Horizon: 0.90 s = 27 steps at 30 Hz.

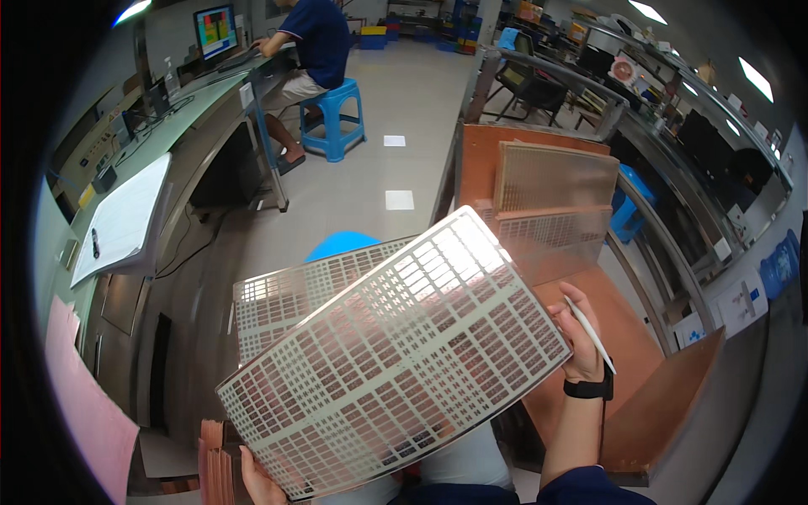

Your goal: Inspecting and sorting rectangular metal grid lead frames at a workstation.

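Observation:
A large rectangular circuit board panel (396, 362), patterned with rows of small cells and pale bars, is held tilted in front of me, its upper end shining. My right hand (581, 332) grips its right edge, with a slim white pen-like tool (591, 334) also in the fingers. At the lower left corner, my left hand (263, 481) holds the panel's edge; most of its fingers are hidden behind the panel. A second patterned panel (278, 295) shows behind the first, partly covered by it.
To the right stands a metal-framed cart (619, 324) lined with orange-brown boards, with several panels (555, 181) leaning inside. Stacked brown boards (217, 463) are at lower left. Paper and a pen lie on the left desk (189, 109). A co-worker (320, 42) sits on a blue stool (334, 126).

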Each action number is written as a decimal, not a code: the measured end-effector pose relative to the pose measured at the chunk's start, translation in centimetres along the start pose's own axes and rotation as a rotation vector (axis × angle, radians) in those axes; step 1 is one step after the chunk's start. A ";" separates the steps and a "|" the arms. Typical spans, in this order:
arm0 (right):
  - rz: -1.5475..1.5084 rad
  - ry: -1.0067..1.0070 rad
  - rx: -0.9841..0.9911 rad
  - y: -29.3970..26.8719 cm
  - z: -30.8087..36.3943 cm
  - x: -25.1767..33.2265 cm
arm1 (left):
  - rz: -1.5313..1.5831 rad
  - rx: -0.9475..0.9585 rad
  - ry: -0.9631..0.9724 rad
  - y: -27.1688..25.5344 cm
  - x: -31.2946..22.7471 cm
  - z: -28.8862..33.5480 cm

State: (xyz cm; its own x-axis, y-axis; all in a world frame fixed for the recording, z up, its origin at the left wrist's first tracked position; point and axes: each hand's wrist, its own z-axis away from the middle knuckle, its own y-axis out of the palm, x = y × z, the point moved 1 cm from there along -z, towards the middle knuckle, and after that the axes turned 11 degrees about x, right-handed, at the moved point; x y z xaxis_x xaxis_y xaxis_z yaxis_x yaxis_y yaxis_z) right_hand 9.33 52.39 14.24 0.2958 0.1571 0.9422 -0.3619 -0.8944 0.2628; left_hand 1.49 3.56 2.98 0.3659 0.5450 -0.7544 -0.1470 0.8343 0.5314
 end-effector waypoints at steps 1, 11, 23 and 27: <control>0.015 0.008 0.020 0.0 0.0 0.1 | 0.002 0.018 -0.012 0.2 -0.1 0.1; 0.032 0.133 0.060 0.4 -0.5 0.5 | 0.022 -0.030 -0.021 0.7 -0.9 0.5; 0.108 -0.214 0.054 -7.3 -0.8 -3.6 | -0.385 0.325 0.767 -0.4 -6.0 0.5; -0.298 -0.532 0.085 -7.5 -1.3 -9.6 | -0.395 0.297 0.801 1.3 -3.9 -1.5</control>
State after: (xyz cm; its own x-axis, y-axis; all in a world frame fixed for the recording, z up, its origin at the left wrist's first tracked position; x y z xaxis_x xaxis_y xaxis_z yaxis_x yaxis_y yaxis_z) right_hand 8.04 58.20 3.52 0.7821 0.1941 0.5921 -0.1305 -0.8781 0.4603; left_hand -1.51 2.60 6.03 -0.4177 0.2141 -0.8830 0.1335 0.9758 0.1735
